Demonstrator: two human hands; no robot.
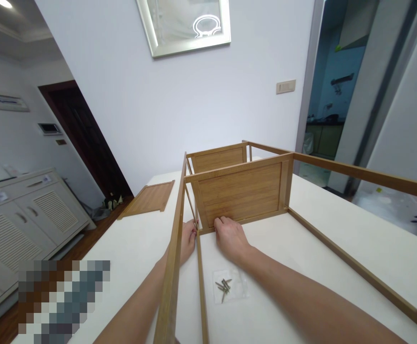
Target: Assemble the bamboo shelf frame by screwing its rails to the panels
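A wooden rack frame [175,267] lies on its side on a white table, with a slatted wooden shelf panel [242,191] standing upright across it. My right hand [230,236] is curled over the bottom edge of this panel, near its left corner. On the outer side of the lower left rail [201,286], my left hand [188,241] is pinched at the joint between rail and panel; what its fingers hold is hidden. Several screws [224,285] rest on a small clear plastic bag [242,285] between the rail and my right forearm.
Farther back, a second panel [219,158] spans the frame. A loose wooden panel [149,198] lies flat on the white table [129,248] at the left. Long upper rails [358,174] reach toward me on the right. A wall [229,105] stands behind the table.
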